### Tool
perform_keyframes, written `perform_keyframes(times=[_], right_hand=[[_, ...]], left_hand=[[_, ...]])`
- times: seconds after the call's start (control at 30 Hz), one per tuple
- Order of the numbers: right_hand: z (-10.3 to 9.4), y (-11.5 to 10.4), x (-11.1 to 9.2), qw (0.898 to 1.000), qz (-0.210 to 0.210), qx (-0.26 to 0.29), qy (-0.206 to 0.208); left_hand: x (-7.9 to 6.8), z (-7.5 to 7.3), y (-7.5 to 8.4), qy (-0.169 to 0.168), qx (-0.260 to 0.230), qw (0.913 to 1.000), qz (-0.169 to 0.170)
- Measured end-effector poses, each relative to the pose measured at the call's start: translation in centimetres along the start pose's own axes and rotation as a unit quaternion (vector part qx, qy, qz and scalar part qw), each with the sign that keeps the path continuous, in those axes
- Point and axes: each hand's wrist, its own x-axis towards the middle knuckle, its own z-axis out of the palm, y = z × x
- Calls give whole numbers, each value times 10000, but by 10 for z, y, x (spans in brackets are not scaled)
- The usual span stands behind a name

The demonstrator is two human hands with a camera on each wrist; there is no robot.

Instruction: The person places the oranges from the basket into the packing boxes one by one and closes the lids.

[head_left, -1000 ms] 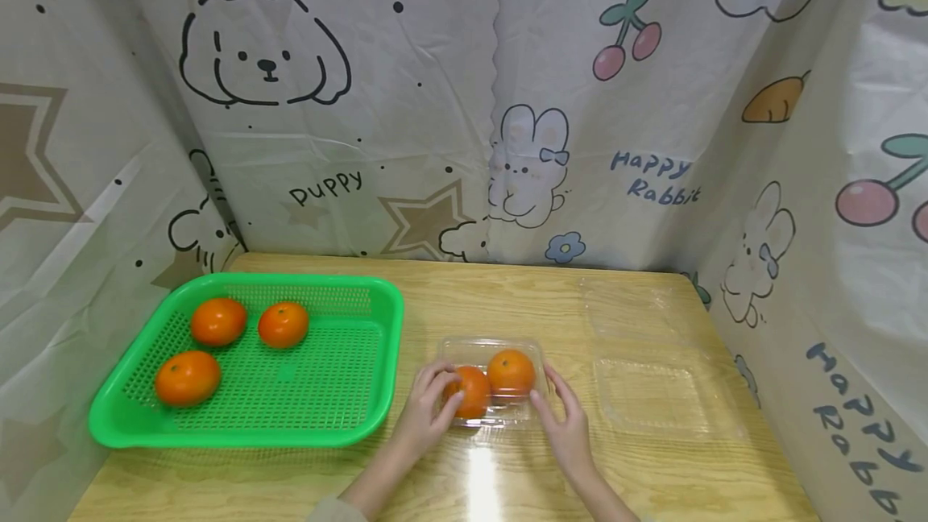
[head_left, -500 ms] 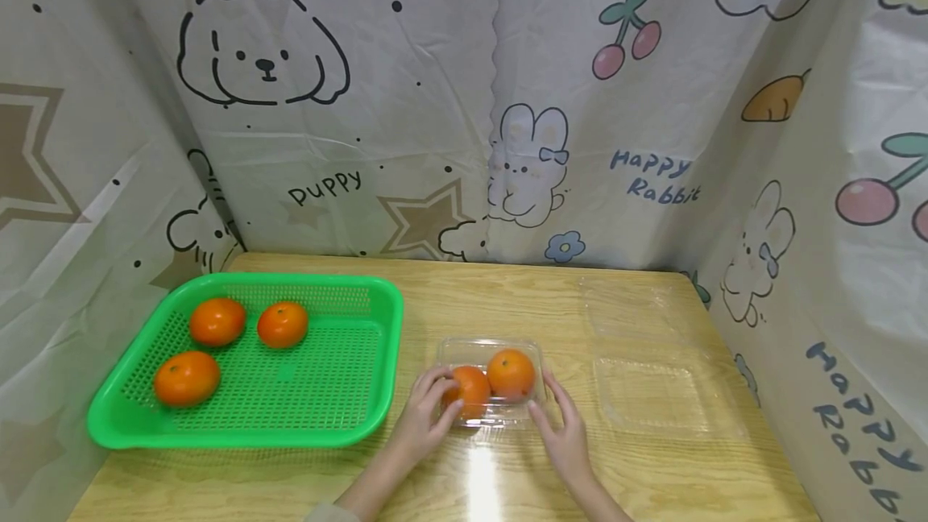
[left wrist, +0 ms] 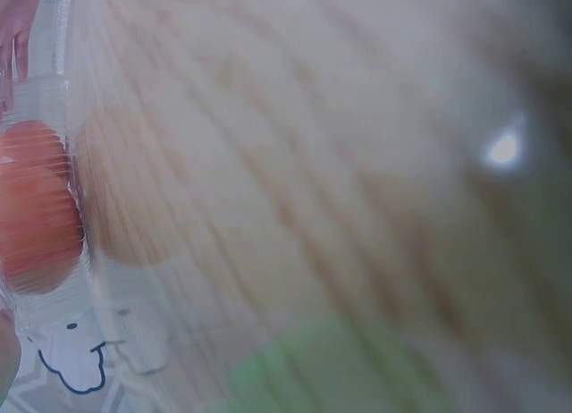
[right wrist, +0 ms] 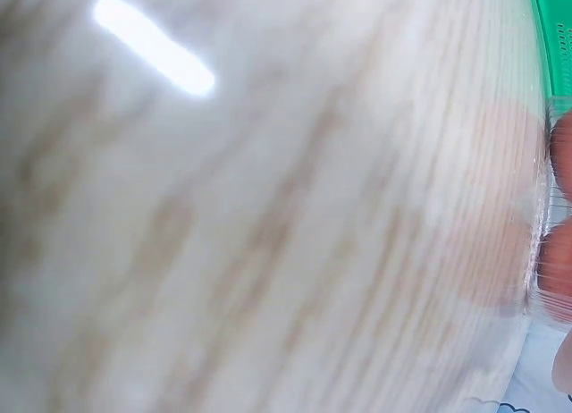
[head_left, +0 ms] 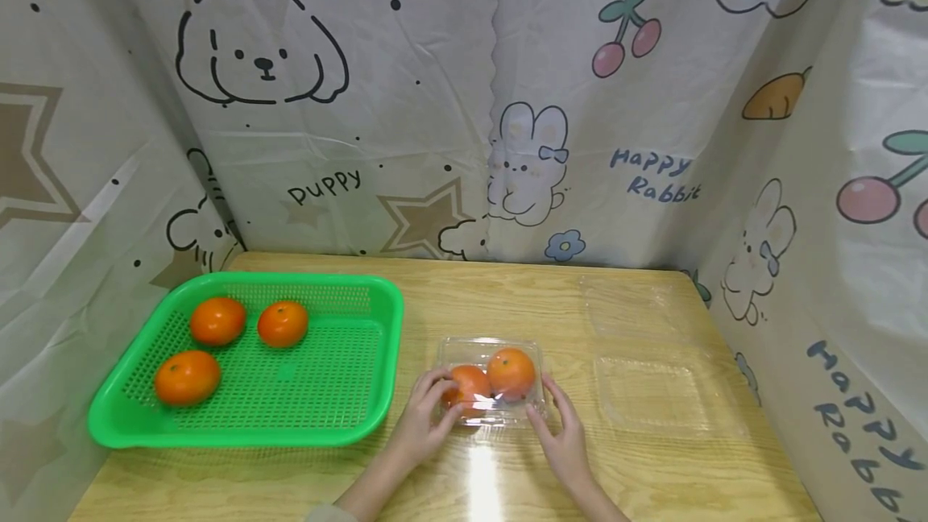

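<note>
A clear plastic box rests on the table with two oranges inside, the left orange partly behind fingers and the right orange fully visible. Clear plastic with glare lies over both fruits. My left hand holds the box at its front left corner, fingers bent over the side and thumb at the front. At the front right corner my right hand grips it between thumb and fingers. In the left wrist view an orange shows through the plastic wall; the right wrist view catches an orange at its edge.
To the left, a green basket holds three oranges, one of them the front orange. Another clear plastic container lies open on the right of the wooden table. Patterned cloth surrounds the back and sides.
The right hand has shifted very slightly left along the box corner. Glare on the clear plastic above the oranges has moved toward the front. The left hand stays nearly in place.
</note>
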Motion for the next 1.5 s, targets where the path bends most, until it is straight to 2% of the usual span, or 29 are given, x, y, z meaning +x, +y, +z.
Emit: perform_keyframes(times=[0.17,0.27,0.4,0.53,0.63,0.77,0.83,0.93,1.03,1.1,1.2,1.33,1.43,1.5], right_hand=[[-3,-20,2,9999,50,121,-9],[-5,-23,3,9996,-40,253,-70],[-7,-12,2,9982,-340,455,-173],[-8,-7,1,9963,-388,722,-274],[-7,-2,2,9932,-19,1127,-304],[-7,-6,5,9828,921,1594,-174],[-8,-9,6,9756,1484,1612,-121],[-10,-14,9,9614,2293,1510,-168],[-14,-15,13,9478,2851,1371,-388],[-17,-14,15,9370,3136,1365,-716],[-25,-10,19,9192,3352,1538,-1383],[-32,-5,21,8981,3320,1886,-2181],[-35,-2,22,8866,3303,2160,-2411],[-37,-1,22,8784,3344,2368,-2458]], left_hand=[[0,1,-1,127,-145,9998,-17],[0,0,0,125,-423,9987,-238],[0,-4,2,-6,-770,9944,-721],[0,-5,3,-52,-793,9936,-806],[0,-5,3,-48,-841,9922,-914],[-1,-4,5,-69,-893,9831,-1595],[-1,-4,5,-73,-864,9752,-2037],[-1,-6,6,-65,-988,9581,-2689],[0,-11,8,-189,-1289,9354,-3287],[1,-15,11,-380,-1463,9192,-3635],[2,-19,13,-745,-1765,8942,-4046],[2,-21,12,-1149,-2239,8688,-4264],[1,-22,10,-1297,-2635,8535,-4304],[1,-22,9,-1290,-2945,8390,-4391]])
